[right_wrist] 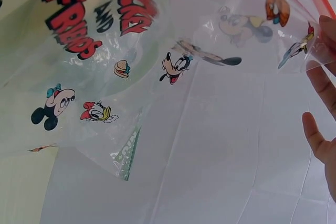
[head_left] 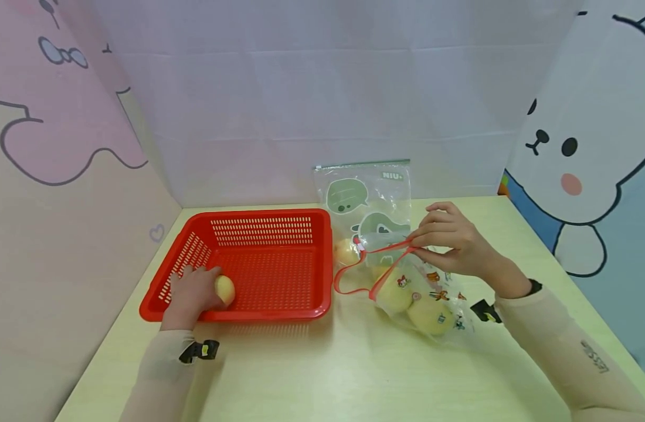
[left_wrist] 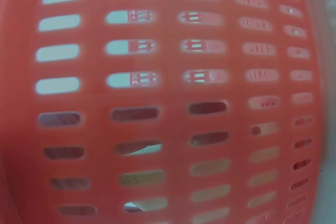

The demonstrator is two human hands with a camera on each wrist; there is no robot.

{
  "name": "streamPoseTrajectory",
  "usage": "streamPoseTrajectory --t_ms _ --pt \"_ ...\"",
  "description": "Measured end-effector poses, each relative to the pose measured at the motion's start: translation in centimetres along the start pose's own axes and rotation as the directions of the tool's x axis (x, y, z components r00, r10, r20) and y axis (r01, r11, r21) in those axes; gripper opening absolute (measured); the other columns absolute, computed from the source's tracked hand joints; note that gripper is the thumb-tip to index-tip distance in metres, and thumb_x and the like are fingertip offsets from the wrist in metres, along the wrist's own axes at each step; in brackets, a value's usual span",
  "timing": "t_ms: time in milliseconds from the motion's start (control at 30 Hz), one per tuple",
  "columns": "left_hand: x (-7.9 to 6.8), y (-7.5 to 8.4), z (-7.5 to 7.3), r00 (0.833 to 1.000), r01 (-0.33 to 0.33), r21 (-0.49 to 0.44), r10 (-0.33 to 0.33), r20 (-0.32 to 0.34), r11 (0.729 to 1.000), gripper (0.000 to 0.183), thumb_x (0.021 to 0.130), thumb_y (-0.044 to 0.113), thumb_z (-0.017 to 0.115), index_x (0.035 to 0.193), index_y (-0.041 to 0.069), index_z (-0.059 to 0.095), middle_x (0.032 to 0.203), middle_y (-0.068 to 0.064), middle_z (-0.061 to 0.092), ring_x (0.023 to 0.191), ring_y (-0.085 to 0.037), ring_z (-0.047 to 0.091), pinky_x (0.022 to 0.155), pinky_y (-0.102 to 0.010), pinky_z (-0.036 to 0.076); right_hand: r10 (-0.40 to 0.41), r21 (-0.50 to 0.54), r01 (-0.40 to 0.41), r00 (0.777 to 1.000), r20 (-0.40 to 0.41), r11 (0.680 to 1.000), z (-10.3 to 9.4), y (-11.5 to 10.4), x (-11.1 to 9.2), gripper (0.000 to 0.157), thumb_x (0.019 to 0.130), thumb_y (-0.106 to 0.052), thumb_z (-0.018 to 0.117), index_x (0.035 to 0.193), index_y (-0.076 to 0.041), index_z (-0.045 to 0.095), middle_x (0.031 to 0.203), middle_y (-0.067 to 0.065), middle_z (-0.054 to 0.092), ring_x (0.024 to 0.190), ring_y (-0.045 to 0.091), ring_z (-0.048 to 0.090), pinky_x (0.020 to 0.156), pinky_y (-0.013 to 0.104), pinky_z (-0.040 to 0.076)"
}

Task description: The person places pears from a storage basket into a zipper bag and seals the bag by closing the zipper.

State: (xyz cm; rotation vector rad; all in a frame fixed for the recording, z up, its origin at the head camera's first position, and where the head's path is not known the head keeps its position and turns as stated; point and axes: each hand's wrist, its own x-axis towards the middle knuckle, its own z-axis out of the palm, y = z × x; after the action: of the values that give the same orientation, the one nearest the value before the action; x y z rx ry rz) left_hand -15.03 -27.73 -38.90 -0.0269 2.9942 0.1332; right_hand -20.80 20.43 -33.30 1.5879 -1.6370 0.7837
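Note:
My left hand reaches over the near left of the red basket and grips a round pale yellow fruit. Its palm hides part of that fruit. In the left wrist view the slotted basket wall blocks most of the hand. My right hand pinches the red-edged opening of a clear zip bag printed with cartoon figures. Several yellow fruits lie inside this bag on the table. The right wrist view shows the raised clear plastic stretching to the right fingertips.
A second clear zip bag with green prints stands behind, leaning near the back wall. A yellow fruit shows at its lower left, beside the basket. Pale curtains close off the table at the back and sides.

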Motion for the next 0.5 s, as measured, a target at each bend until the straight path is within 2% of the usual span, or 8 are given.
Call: streamPoseTrajectory --t_ms 167,300,400,500 --pt "0.2 0.0 0.3 0.999 -0.017 0.024 0.018 -0.041 1.000 0.078 0.063 0.028 0.088 0.130 0.000 0.059 0.121 -0.032 0.057 0.115 -0.055 0.041 0.098 -0.074 0.027 0.001 -0.006 -0.001 1.000 0.003 1.000 0.0 0.0 0.0 0.031 0.098 -0.027 0.064 0.079 -0.004 0.073 0.078 0.009 0.072 0.071 0.024 0.059 0.106 0.035 0.034" --pt "0.3 0.0 0.6 0.992 -0.035 0.040 0.040 -0.117 0.999 0.079 0.063 0.030 0.087 0.131 0.001 0.058 0.122 -0.032 0.055 0.118 -0.055 0.040 0.099 -0.075 0.026 0.001 -0.005 -0.001 1.000 0.003 1.000 0.0 0.0 0.0 0.031 0.098 -0.027 0.064 0.079 -0.005 0.073 0.077 0.008 0.072 0.070 0.023 0.058 0.105 0.035 0.034" --pt "0.3 0.4 0.4 0.977 -0.061 0.054 0.071 -0.199 0.997 0.078 0.064 0.031 0.087 0.131 0.003 0.058 0.123 -0.031 0.055 0.119 -0.054 0.041 0.099 -0.075 0.026 0.001 -0.001 -0.001 1.000 0.000 1.000 0.0 0.0 0.1 0.030 0.098 -0.026 0.064 0.079 -0.005 0.073 0.077 0.008 0.071 0.070 0.023 0.058 0.105 0.035 0.034" --pt "0.3 1.2 0.1 0.947 -0.100 0.061 0.114 -0.300 0.993 0.077 0.065 0.031 0.088 0.130 0.004 0.058 0.119 -0.029 0.056 0.118 -0.052 0.043 0.100 -0.073 0.027 0.004 0.000 -0.004 1.000 -0.001 1.000 0.0 0.0 0.1 0.030 0.098 -0.026 0.064 0.079 -0.005 0.073 0.077 0.008 0.071 0.070 0.023 0.058 0.105 0.034 0.034"
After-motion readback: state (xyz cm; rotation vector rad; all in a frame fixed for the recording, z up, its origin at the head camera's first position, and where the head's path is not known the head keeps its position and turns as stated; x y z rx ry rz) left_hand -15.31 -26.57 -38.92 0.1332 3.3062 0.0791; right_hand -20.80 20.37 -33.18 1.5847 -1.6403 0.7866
